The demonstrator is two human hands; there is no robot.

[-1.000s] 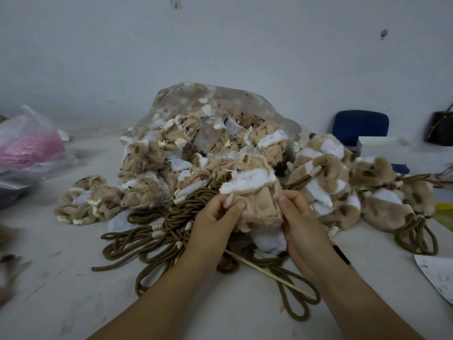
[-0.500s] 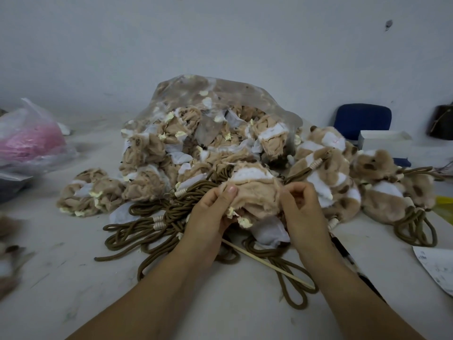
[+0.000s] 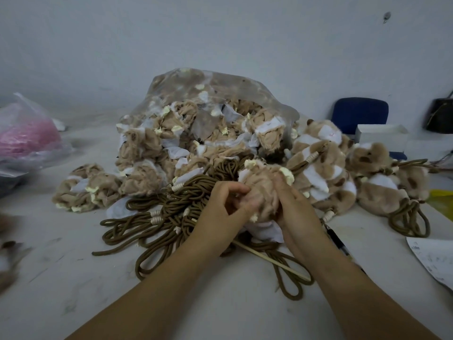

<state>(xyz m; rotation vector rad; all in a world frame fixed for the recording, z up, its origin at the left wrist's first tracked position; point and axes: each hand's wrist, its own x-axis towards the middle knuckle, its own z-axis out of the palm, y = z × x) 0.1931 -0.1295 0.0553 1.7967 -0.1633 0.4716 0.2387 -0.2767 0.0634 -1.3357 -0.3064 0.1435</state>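
A tan inside-out plush pouch [image 3: 263, 185] with cream tufts sits between both my hands above the table. My left hand [image 3: 224, 207] pinches its left side with curled fingers. On its right side, my right hand [image 3: 293, 207] grips the fabric. White lining [image 3: 263, 230] hangs below the pouch. A pile of brown cords [image 3: 176, 209] lies under and left of my hands. A thin wooden stick [image 3: 269, 260] lies on the table beneath my wrists.
A clear plastic bag [image 3: 220, 94] full of inside-out pouches stands behind. Finished furry pouches [image 3: 326, 163] with cords lie to the right, a few unturned ones [image 3: 85, 187] to the left. A pink-filled bag [image 3: 27, 136] is far left, a paper sheet [image 3: 434, 258] at right.
The pouch has been turned and bunched into a rounder ball. Both hands have closed in on it, my right hand now wrapping its right side.
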